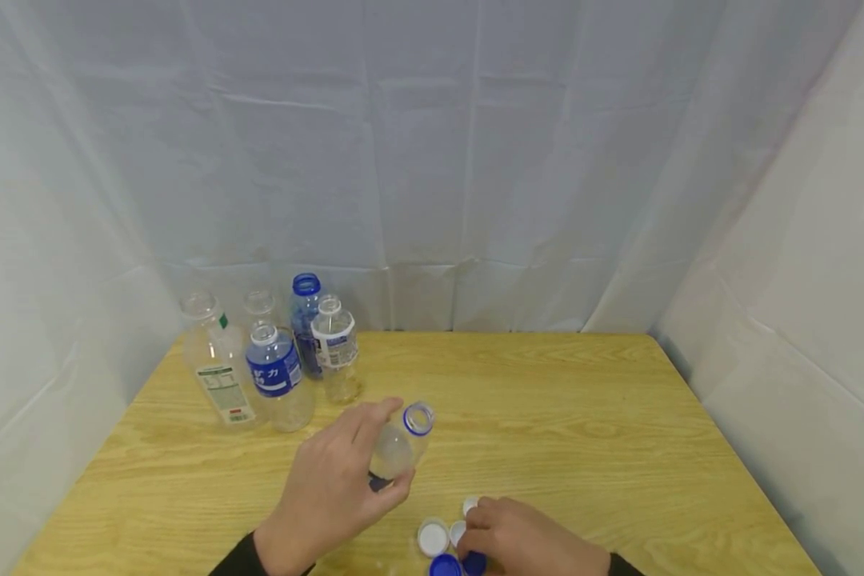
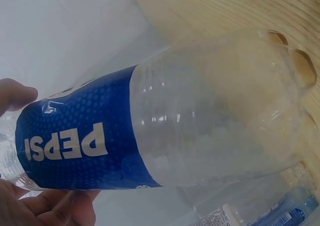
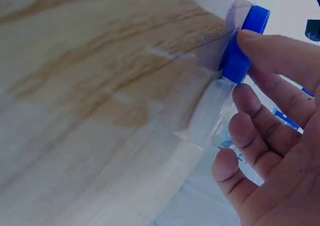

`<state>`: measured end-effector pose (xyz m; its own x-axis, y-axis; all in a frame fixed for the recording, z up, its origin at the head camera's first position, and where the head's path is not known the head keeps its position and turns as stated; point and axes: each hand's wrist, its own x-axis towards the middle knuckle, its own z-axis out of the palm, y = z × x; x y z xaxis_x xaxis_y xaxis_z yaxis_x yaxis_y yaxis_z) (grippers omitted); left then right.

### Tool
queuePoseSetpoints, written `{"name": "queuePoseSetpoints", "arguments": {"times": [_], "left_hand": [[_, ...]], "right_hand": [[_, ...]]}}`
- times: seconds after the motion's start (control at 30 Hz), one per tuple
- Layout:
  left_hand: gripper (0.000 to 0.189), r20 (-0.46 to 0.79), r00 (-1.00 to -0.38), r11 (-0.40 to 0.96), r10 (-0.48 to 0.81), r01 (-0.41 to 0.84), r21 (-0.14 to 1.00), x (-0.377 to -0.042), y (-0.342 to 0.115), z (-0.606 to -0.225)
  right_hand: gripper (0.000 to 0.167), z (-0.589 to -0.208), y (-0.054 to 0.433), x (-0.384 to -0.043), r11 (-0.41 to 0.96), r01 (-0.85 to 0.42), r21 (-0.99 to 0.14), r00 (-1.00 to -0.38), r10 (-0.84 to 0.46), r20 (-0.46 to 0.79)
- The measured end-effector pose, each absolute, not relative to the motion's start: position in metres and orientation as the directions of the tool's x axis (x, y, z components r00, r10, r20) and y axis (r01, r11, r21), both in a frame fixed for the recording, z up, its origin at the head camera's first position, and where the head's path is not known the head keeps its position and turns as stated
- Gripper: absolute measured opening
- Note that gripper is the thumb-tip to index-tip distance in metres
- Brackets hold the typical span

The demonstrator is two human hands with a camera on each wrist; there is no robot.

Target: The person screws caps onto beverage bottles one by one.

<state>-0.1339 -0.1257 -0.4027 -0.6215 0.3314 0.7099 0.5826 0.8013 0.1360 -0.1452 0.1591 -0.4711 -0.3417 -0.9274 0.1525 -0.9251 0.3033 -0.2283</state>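
Note:
My left hand (image 1: 342, 472) grips a clear plastic Pepsi bottle (image 1: 392, 452) near its neck. Its uncapped mouth, ringed in blue, tilts up toward the head camera. The left wrist view shows the blue Pepsi label (image 2: 85, 136) between thumb and fingers. Down at the front of the table, my right hand (image 1: 518, 536) is among loose bottle caps, thumb and forefinger pinching a dark blue bottle cap (image 1: 474, 563). Beside it lie another blue cap (image 1: 445, 566) and several white caps (image 1: 433, 538). In the right wrist view the thumb presses the blue cap's edge (image 3: 237, 59).
Several uncapped plastic bottles stand at the table's back left, among them a blue-labelled one (image 1: 277, 376), a blue-tinted one (image 1: 305, 312) and a tall clear one (image 1: 219, 368). White curtains (image 1: 475, 160) enclose the wooden table (image 1: 583, 416) at the back and sides.

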Motion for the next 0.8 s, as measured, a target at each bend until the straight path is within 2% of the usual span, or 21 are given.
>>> {"name": "queuePoseSetpoints", "arguments": {"times": [0.27,0.43,0.63,0.73,0.8], "left_hand": [[0.081,0.708,-0.626,0.799,0.327,0.584,0.148,-0.1341,-0.1255,-0.4039],[0.082,0.695,-0.64,0.799,0.328,0.58,0.156,-0.1326,-0.1247,-0.4034],[0.083,0.698,-0.636,0.8,0.33,0.581,0.151,-0.1324,-0.1238,-0.4037],[0.082,0.694,-0.64,0.802,0.33,0.578,0.151,-0.1324,-0.1232,-0.4036],[0.082,0.689,-0.645,0.804,0.33,0.575,0.152,-0.1319,-0.123,-0.4032]], "right_hand": [[0.015,-0.4693,0.155,-0.1443,0.31,-0.939,-0.152,-0.329,-0.936,0.123],[0.011,-0.4702,0.1548,-0.1439,0.296,-0.946,-0.131,-0.311,-0.942,0.124],[0.008,-0.468,0.1547,-0.1428,0.313,-0.938,-0.15,-0.332,-0.935,0.123],[0.015,-0.4643,0.1552,-0.1419,0.326,-0.928,-0.181,-0.353,-0.925,0.141],[0.019,-0.4608,0.1564,-0.1417,0.341,-0.909,-0.24,-0.379,-0.916,0.132]]}}
